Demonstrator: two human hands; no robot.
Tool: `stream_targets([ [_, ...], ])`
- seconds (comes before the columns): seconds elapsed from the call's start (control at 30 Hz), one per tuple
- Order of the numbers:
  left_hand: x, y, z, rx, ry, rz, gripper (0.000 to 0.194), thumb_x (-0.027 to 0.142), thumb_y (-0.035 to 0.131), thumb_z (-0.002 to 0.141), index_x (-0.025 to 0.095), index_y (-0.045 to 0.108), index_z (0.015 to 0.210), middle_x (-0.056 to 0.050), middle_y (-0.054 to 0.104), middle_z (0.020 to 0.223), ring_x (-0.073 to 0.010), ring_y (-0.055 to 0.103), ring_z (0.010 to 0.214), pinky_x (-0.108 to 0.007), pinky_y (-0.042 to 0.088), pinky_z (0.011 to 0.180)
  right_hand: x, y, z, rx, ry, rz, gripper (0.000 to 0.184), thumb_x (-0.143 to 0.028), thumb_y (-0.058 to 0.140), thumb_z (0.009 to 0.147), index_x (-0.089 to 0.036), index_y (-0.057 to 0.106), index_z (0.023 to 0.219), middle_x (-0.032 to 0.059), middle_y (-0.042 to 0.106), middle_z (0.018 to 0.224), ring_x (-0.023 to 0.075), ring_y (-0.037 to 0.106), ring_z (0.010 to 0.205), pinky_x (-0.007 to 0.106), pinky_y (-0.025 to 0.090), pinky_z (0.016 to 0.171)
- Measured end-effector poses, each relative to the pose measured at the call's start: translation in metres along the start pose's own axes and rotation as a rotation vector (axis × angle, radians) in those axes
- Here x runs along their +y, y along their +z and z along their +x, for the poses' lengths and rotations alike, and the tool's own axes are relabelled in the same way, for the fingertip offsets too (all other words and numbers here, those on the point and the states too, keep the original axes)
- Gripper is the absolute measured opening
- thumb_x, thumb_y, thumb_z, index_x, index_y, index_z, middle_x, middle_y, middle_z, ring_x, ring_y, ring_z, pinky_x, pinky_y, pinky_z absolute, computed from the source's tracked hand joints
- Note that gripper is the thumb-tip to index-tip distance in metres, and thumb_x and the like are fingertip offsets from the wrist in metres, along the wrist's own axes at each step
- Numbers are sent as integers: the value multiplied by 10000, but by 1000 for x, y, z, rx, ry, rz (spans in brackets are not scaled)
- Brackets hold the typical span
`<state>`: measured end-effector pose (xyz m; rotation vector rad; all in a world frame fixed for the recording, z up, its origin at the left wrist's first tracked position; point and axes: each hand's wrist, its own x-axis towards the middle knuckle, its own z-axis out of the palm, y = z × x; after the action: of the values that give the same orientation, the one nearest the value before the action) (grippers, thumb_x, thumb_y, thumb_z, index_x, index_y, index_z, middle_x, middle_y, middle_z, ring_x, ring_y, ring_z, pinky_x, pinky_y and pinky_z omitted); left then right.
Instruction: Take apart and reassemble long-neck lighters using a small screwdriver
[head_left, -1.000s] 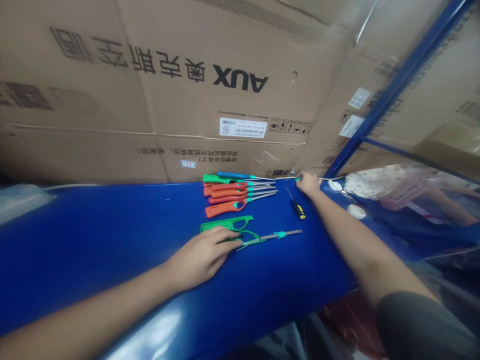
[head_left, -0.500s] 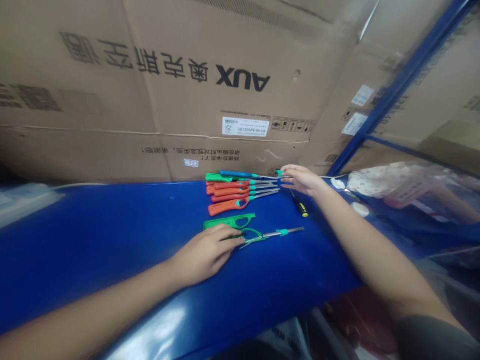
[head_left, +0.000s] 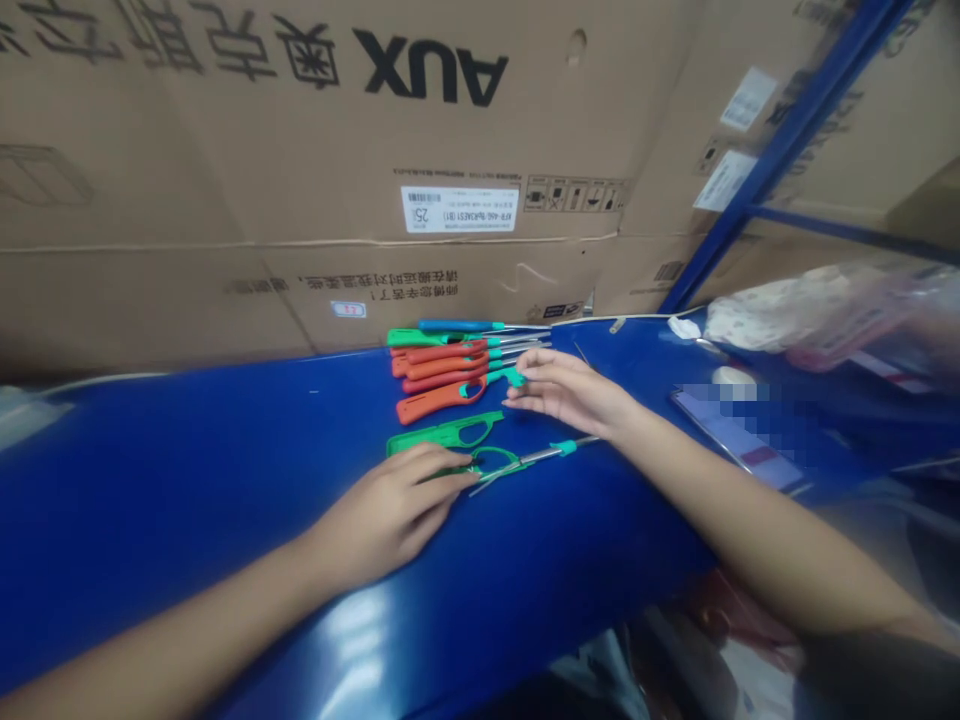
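My left hand (head_left: 394, 510) rests on the blue table, its fingers closed on an opened green lighter (head_left: 499, 460) of the long-nosed kind. From that lighter a metal tube with a teal collar (head_left: 562, 448) points right. The other green casing half (head_left: 442, 433) lies just beyond my left fingers. My right hand (head_left: 566, 390) is above the table, pinching a small teal plastic piece (head_left: 516, 377) between thumb and fingers. Behind it are several orange lighters (head_left: 442, 395) in a row, a blue lighter (head_left: 461, 326) and another green lighter (head_left: 405, 338). My right hand hides most of the screwdriver.
A large cardboard box (head_left: 300, 200) stands along the back of the blue table (head_left: 187, 470). A blue metal post (head_left: 787, 150) rises at the right. Near it lie plastic bags (head_left: 840, 310), a white round object (head_left: 733, 380) and a flat purple-grey packet (head_left: 731, 435).
My right hand has come from the lighter tips toward me and left, carrying the small teal piece. My left hand stays on the green lighter. The view has tilted down and moved closer.
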<state>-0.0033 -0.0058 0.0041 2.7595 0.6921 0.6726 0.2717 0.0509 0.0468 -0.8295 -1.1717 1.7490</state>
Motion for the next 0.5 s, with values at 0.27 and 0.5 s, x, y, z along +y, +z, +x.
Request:
stream_targets([
  [0.27, -2, 2, 0, 21, -12, -31, 367, 143, 511, 971, 239, 630, 1305, -89, 661, 1277, -229, 620, 1173, -406, 543, 993, 10, 23, -15, 12, -125, -57, 283, -306, 833, 766, -223, 603, 908, -49, 649, 775, 98, 658, 679, 268, 601, 706],
  [0.5, 0, 1, 0, 12, -15, -50, 357, 138, 510, 970, 229, 636, 1292, -93, 659, 1270, -228, 619, 1162, -409, 540, 988, 8, 28, -21, -28, -181, -122, 261, -315, 781, 824, -254, 692, 1061, -34, 634, 774, 95, 631, 676, 244, 593, 667],
])
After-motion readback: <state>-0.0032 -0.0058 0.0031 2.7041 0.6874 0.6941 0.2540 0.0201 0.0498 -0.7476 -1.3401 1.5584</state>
